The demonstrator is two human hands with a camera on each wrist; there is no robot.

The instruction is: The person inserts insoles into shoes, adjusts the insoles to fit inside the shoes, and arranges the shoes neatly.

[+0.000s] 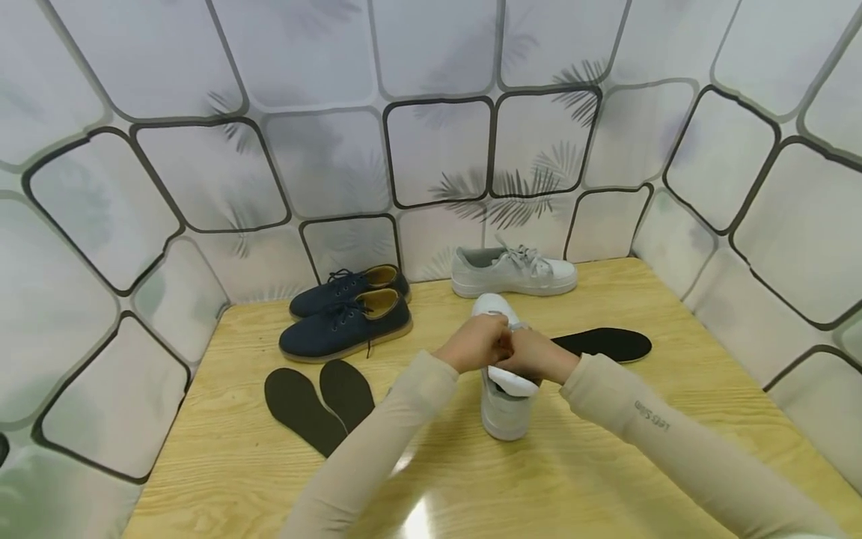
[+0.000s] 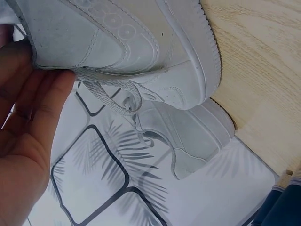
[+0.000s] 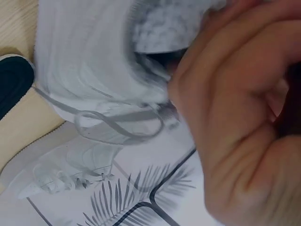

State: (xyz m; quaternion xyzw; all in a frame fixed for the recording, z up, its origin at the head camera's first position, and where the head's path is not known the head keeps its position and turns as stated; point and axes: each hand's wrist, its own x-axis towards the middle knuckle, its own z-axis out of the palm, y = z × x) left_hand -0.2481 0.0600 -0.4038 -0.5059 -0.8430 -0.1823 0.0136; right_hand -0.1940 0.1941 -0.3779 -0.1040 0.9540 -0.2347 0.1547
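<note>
A white sneaker (image 1: pixel 505 419) stands on the table between the two hands, heel toward me and toe pointing away. Out of its opening, over the heel, sticks the rounded end of a white insole (image 1: pixel 513 382); a speckled pale face of the insole (image 3: pixel 164 28) shows in the right wrist view. My left hand (image 1: pixel 474 343) grips the edge of the sneaker's opening, fingertips curled at the collar near the loose lace (image 2: pixel 110 96). My right hand (image 1: pixel 539 355) has curled fingers on the insole at the opening, their tips hidden inside the shoe.
Another white sneaker (image 1: pixel 515 273) stands by the back wall. A black insole (image 1: pixel 609 344) lies at the right. Two navy lace-up shoes (image 1: pixel 343 326) sit at the back left, with two dark insoles (image 1: pixel 296 400) in front of them. Patterned fabric walls (image 1: pixel 438 150) enclose the table.
</note>
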